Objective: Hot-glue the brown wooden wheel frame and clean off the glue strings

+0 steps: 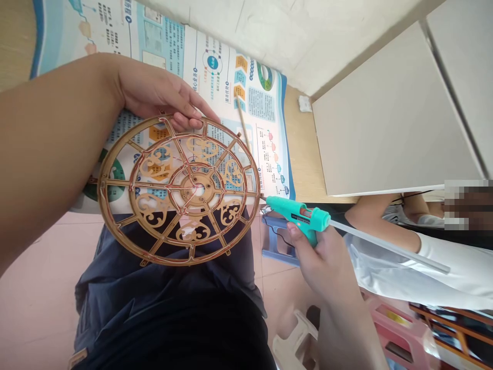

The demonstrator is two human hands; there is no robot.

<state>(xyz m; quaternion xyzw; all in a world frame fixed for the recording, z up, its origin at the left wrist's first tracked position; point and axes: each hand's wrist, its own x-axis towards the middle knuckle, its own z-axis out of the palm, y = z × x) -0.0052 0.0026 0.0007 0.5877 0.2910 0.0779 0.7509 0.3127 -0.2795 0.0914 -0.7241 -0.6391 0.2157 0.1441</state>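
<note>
My left hand [162, 97] comes in from the left and holds the rim of a round laser-cut wooden frame [154, 183], which has spokes, scrollwork and thin red lines along its ribs. My right hand [323, 262] grips a teal hot glue gun [296, 216], and a long translucent glue stick [389, 246] sticks out of its back. The gun's nozzle points at the frame's right edge, very close to it. I cannot tell whether the two touch. A thin wooden stick [242, 123] lies on a printed blue-and-white chart [231, 67] beyond the frame.
The chart lies on a wooden desk [304, 149] beside a white cabinet panel [393, 113]. A person in a white top [404, 272] sits at the right. A blue plastic stool [275, 241], a white stool [296, 344] and a pink crate [396, 329] stand on the pink tile floor [38, 288].
</note>
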